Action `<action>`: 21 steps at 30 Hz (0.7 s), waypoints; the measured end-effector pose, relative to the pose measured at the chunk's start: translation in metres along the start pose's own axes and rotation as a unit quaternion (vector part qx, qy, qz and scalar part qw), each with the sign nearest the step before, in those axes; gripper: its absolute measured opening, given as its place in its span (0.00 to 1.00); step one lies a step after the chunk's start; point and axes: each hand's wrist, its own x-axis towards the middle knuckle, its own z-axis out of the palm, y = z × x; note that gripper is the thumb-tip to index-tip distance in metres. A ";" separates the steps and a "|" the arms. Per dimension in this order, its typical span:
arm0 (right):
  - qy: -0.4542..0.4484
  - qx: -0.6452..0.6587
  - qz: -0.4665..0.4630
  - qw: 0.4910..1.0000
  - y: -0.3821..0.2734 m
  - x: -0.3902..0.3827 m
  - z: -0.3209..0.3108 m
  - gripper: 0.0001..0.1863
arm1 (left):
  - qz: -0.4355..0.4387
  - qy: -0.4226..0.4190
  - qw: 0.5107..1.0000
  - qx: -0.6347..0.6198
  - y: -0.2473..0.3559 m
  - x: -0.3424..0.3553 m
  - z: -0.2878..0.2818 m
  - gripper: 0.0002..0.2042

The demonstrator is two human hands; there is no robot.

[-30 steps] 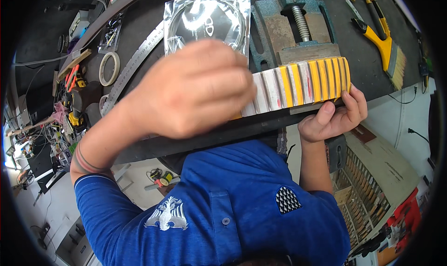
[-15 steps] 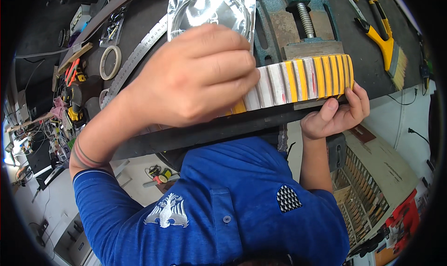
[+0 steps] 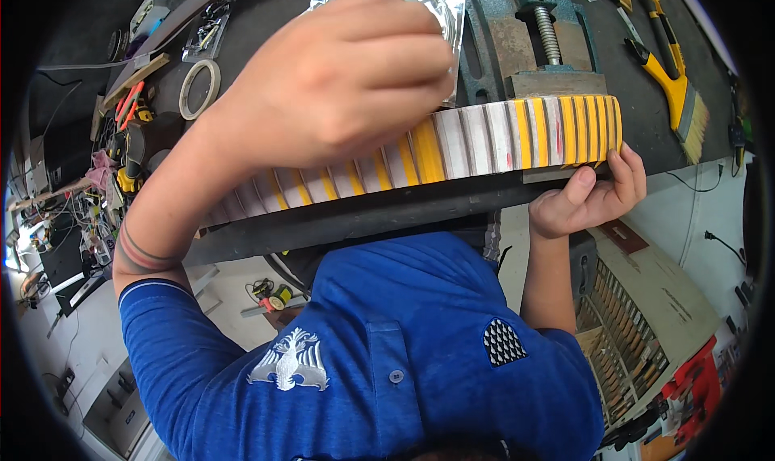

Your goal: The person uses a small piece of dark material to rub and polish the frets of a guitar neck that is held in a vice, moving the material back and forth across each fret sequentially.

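A long ribbed strip (image 3: 476, 142), banded white and yellow with thin red marks, lies across the front of the bench, its right part in front of a bench vise (image 3: 508, 41). My right hand (image 3: 589, 199) grips its right end from the near side with curled fingers. My left hand (image 3: 347, 81) is closed above the strip's left part, fingers bent inward; whatever they hold is hidden beneath them. Behind that hand, partly covered by it, is a shiny clear-fronted bag (image 3: 448, 5).
At the bench's right are a yellow-handled brush (image 3: 674, 98) and other hand tools. A tape roll (image 3: 211, 77), pliers, cables and small parts crowd the left side. Below right stands a cabinet with rows of tool handles (image 3: 622, 324). The bench's front edge (image 3: 387, 215) runs above my body.
My left hand has risen toward the back of the bench, uncovering more yellow and white bands beneath it. My right hand and the strip's right end have shifted slightly rightward.
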 end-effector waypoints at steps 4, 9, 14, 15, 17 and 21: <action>-0.001 -0.008 -0.004 1.000 0.001 0.000 0.001 0.21 | -0.017 0.057 0.998 -0.015 0.008 -0.005 0.000 0.25; -0.002 0.003 -0.001 1.000 0.001 0.000 0.001 0.21 | 0.034 0.029 0.996 -0.073 0.031 -0.010 0.011 0.19; -0.004 -0.004 -0.002 1.000 0.000 0.000 0.000 0.21 | 0.018 -0.002 0.995 -0.095 0.019 -0.012 0.007 0.15; -0.003 0.001 -0.004 1.000 0.000 0.000 0.001 0.20 | 0.038 -0.001 0.998 -0.058 0.011 -0.011 0.003 0.16; -0.003 0.005 -0.006 1.000 0.001 0.000 0.001 0.20 | 0.069 0.019 0.992 -0.103 0.034 -0.012 0.015 0.18; -0.005 0.013 0.000 1.000 0.001 -0.001 -0.001 0.20 | 0.050 0.030 0.996 -0.068 0.025 -0.011 0.011 0.16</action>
